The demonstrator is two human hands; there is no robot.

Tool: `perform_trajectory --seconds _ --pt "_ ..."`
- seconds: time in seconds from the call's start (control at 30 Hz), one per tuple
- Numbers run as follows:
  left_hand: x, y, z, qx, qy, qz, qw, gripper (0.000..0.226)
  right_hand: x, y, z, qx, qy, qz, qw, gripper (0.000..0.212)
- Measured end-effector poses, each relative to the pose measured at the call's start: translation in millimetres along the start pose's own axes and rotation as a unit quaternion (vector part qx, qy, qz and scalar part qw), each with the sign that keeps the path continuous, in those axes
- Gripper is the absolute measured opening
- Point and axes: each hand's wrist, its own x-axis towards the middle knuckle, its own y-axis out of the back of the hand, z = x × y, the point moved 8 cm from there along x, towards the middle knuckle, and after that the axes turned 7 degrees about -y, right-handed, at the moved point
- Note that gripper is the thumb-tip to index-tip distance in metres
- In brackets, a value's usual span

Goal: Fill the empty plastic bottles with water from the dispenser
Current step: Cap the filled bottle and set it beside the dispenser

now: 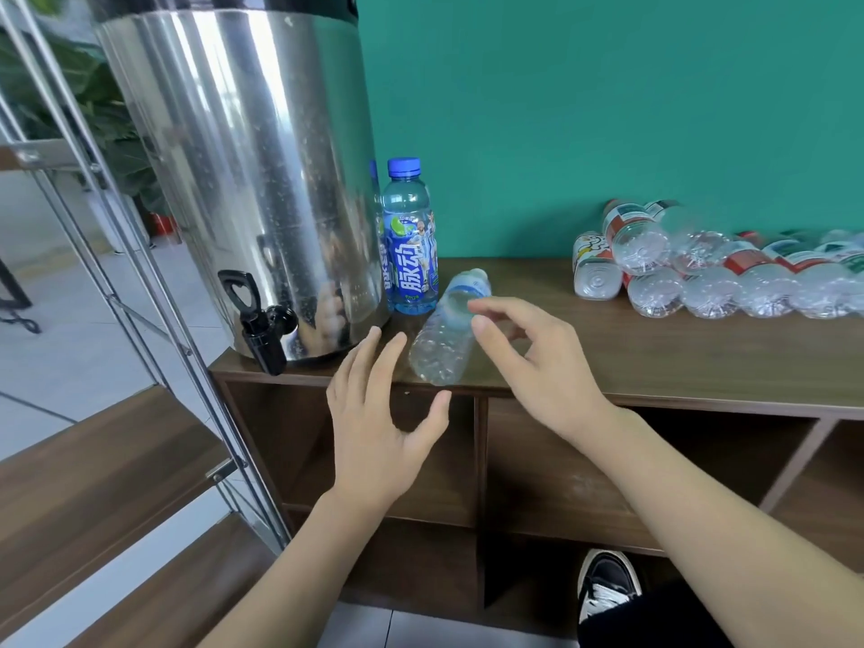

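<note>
A clear empty plastic bottle (446,334) lies on its side on the wooden cabinet top (654,357), its base toward me and its neck toward the wall. My left hand (378,423) hovers just left of it with fingers spread and holds nothing. My right hand (533,362) hangs over the bottle's right side, fingers loosely bent, apart from it. The steel water dispenser (243,170) stands at the cabinet's left end, with its black tap (257,320) jutting past the edge.
A blue-capped, blue-labelled drink bottle (410,245) stands upright beside the dispenser. Several empty bottles (710,268) lie stacked at the back right against the green wall. A metal-framed shelf (140,297) stands to the left. My shoe (608,586) is below.
</note>
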Motion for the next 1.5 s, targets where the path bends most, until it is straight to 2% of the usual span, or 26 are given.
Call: perform_trajectory --seconds 0.17,0.27,0.37,0.53,0.6,0.73,0.87,1.0,1.07,1.17,1.3,1.4,1.5 --pt "12.5 -10.5 13.1 -0.005 -0.003 -0.026 1.000 0.074 7.7 5.6 28.3 -0.041 -0.082 -0.003 0.996 0.027" --pt "15.0 -17.7 7.4 -0.023 0.025 -0.049 0.998 0.062 12.6 2.3 45.1 -0.075 -0.126 -0.020 0.989 0.038" --pt "15.5 -6.7 3.3 -0.037 0.037 -0.025 0.998 0.055 16.4 -3.8 50.4 -0.079 -0.145 -0.025 0.986 0.044" --pt "0.5 26.3 2.2 -0.061 0.011 0.023 0.998 0.058 22.6 -13.2 50.7 0.004 -0.161 -0.021 0.987 0.055" --pt "-9.3 36.7 -1.2 -0.095 0.005 0.024 0.995 0.052 24.7 -17.1 51.0 0.058 -0.164 -0.023 0.984 0.058" --pt "-25.1 51.1 -13.4 -0.151 0.032 -0.006 0.988 0.053 30.1 -23.6 49.2 0.087 -0.174 -0.031 0.981 0.046" --pt "-30.5 59.0 -29.3 -0.119 0.084 -0.059 0.988 0.062 27.8 -35.4 35.0 0.117 -0.154 -0.055 0.980 0.029" --pt "-31.3 54.2 -42.2 -0.020 0.103 -0.123 0.987 0.076 16.9 -60.2 12.3 0.130 -0.106 -0.094 0.981 0.024" --pt "-30.3 52.0 -43.6 0.019 0.105 -0.148 0.983 0.079 6.4 -75.8 1.4 0.120 -0.089 -0.122 0.981 0.020" --pt "-30.6 48.3 -41.4 0.010 0.114 -0.168 0.979 0.078 -7.6 -96.9 -16.7 0.065 -0.038 -0.159 0.984 0.015" --pt "-29.8 49.0 -43.6 0.007 0.106 -0.170 0.980 0.076 -6.8 -100.9 -28.5 0.027 -0.008 -0.162 0.986 0.024" --pt "-29.0 55.6 -46.8 0.051 0.070 -0.161 0.983 0.077 1.6 -92.0 -27.9 -0.038 -0.012 -0.145 0.989 0.031" --pt "-28.0 63.9 -47.0 0.116 0.024 -0.132 0.984 0.078 3.7 -93.2 -22.7 -0.077 -0.044 -0.165 0.982 0.043"
